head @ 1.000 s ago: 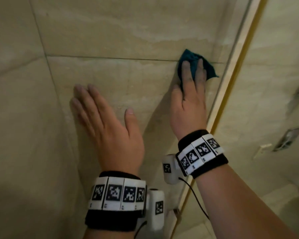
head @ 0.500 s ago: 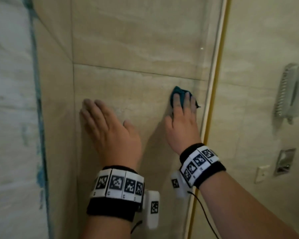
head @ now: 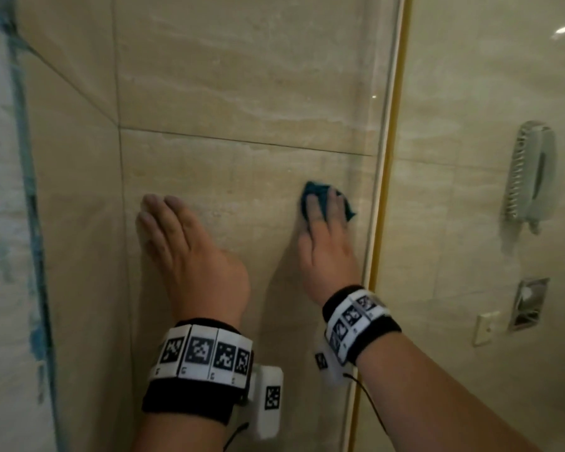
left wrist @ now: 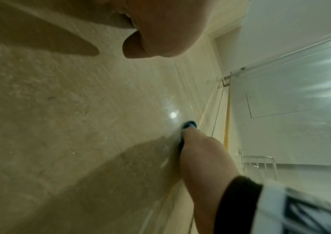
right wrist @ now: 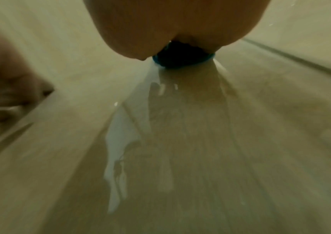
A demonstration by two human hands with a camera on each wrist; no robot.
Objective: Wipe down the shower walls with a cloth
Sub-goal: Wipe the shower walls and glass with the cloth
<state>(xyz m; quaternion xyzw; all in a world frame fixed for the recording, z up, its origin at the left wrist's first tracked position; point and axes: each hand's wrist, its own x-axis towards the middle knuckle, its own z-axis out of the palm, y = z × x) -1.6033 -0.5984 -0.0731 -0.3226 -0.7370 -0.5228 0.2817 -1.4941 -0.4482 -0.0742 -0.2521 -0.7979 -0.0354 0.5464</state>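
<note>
A small teal cloth (head: 311, 190) lies flat against the beige tiled shower wall (head: 242, 93), below a horizontal grout line. My right hand (head: 325, 226) presses it to the tile with straight fingers, which hide most of the cloth. My left hand (head: 177, 243) rests flat on the same wall further left, fingers straight, holding nothing. The left wrist view shows the cloth (left wrist: 189, 124) peeking out past the right hand (left wrist: 200, 152). In the right wrist view the cloth (right wrist: 180, 58) sits under the palm (right wrist: 170, 23), with a wet streak (right wrist: 120, 142) on the tile below it.
A glass panel with a gold edge strip (head: 387, 158) stands just right of the cloth. Behind the glass are a wall-mounted handset-like fixture (head: 530, 177), a metal plate (head: 529, 303) and a small socket (head: 485, 327). A wall corner (head: 116, 76) runs left of my left hand.
My right hand has slid the cloth down the wall, from the grout line to well below it. The left hand stays flat on the tile. The head view has shifted.
</note>
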